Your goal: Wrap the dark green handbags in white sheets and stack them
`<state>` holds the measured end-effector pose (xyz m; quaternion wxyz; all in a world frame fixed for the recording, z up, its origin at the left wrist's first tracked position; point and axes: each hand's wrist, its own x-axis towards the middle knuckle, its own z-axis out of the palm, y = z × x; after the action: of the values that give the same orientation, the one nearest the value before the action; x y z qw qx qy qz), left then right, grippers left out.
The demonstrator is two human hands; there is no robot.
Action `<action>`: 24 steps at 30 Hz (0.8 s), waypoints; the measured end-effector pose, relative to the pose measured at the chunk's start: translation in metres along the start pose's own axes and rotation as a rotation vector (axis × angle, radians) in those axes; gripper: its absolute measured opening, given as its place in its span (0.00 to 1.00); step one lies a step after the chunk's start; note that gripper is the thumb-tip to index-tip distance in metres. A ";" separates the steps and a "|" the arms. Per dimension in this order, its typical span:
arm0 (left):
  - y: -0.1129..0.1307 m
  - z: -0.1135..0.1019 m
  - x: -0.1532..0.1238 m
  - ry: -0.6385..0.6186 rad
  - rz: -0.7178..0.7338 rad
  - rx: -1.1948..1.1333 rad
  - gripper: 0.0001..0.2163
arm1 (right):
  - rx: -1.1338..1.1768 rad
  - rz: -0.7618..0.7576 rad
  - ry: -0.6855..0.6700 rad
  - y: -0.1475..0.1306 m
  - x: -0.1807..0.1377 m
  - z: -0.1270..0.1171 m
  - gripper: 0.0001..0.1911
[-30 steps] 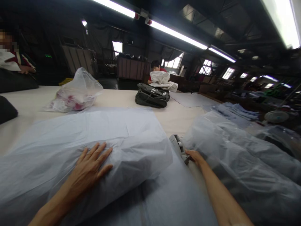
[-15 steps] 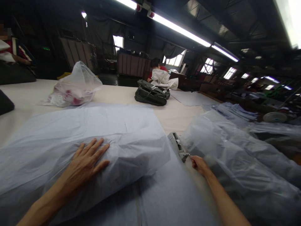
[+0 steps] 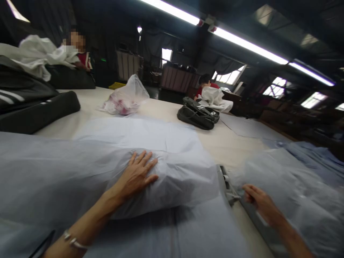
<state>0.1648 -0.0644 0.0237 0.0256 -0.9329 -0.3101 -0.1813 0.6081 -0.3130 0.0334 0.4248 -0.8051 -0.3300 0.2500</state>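
My left hand (image 3: 139, 173) lies flat with spread fingers on a bulky bundle in pale, translucent plastic wrapping (image 3: 190, 175). What the wrapping covers is hidden. To the right of the bundle, on the table, stands a grey tape dispenser (image 3: 228, 186). My right hand (image 3: 259, 200) is just right of its front end, apart from it, with thumb and fingers pinched together. Anything thin between those fingertips is too small to make out. Below and beyond the bundle spreads a pale bluish sheet (image 3: 172, 134).
Another plastic-wrapped heap (image 3: 292, 190) lies to the right. Farther back are a clear bag (image 3: 134, 91) with reddish contents and a folded black item (image 3: 197, 114). Dark padded pieces (image 3: 40, 111) fill the left side. Two people are working across the table (image 3: 158, 105).
The view has turned left. My right hand has moved off the dispenser's front end, slightly to the right, fingers still pinched. My left hand stays flat on the bundle.
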 end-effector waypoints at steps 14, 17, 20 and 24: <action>0.011 -0.008 -0.003 0.056 -0.051 -0.123 0.26 | -0.918 -0.803 -1.064 -0.310 0.018 0.240 0.11; 0.011 -0.008 -0.003 0.060 -0.054 -0.155 0.27 | -1.108 -0.834 -1.079 -0.316 0.038 0.266 0.09; 0.012 -0.008 -0.004 0.049 -0.064 -0.180 0.27 | -1.191 -0.774 -1.133 -0.320 0.050 0.284 0.09; 0.014 -0.009 -0.005 0.034 -0.076 -0.204 0.28 | -1.231 -0.706 -1.213 -0.325 0.057 0.299 0.14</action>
<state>0.1665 -0.0795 0.0314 -0.0709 -0.9150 -0.3246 -0.2287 0.3380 0.0214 0.1483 -0.2702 -0.4732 -0.7954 0.2653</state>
